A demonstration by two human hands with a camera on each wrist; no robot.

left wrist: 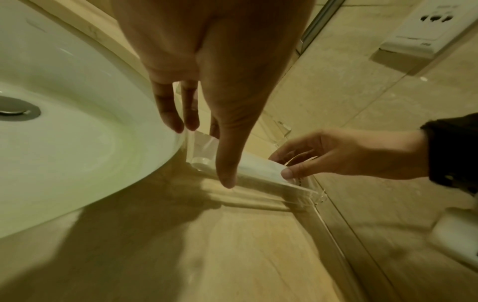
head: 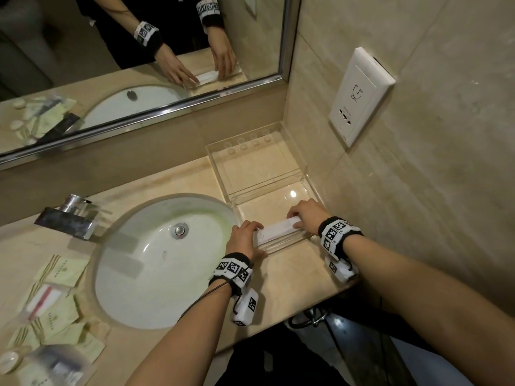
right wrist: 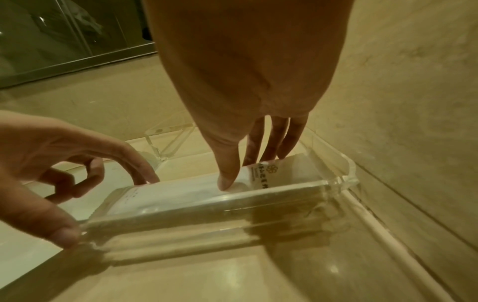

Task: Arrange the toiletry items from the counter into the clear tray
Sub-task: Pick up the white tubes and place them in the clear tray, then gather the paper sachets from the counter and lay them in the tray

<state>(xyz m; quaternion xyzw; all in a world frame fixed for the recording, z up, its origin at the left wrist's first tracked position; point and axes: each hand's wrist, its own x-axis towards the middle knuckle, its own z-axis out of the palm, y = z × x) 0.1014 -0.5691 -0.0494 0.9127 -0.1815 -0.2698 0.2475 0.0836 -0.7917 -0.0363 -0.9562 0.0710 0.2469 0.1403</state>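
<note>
Now both hands settle a long white sachet (head: 277,232) flat along the clear acrylic tray's (head: 305,174) front edge, likely squaring it to the wall. The left hand (head: 245,237) pinches one end, the right hand (head: 308,215) pinches the other. Pale paper packets (head: 62,270) wait at the counter's (head: 292,274) left end, beyond the glossy basin (head: 156,274).

A white sink (head: 156,260) is sunk in the beige tabletop (head: 292,277); behind it a mirror (head: 139,51), to its right a tiled wall (head: 418,190) with a socket (head: 359,96).

Dim warm overhead light glares off the clear tray (head: 293,193), hand shadows fall below, and wide-angle edges blur.
</note>
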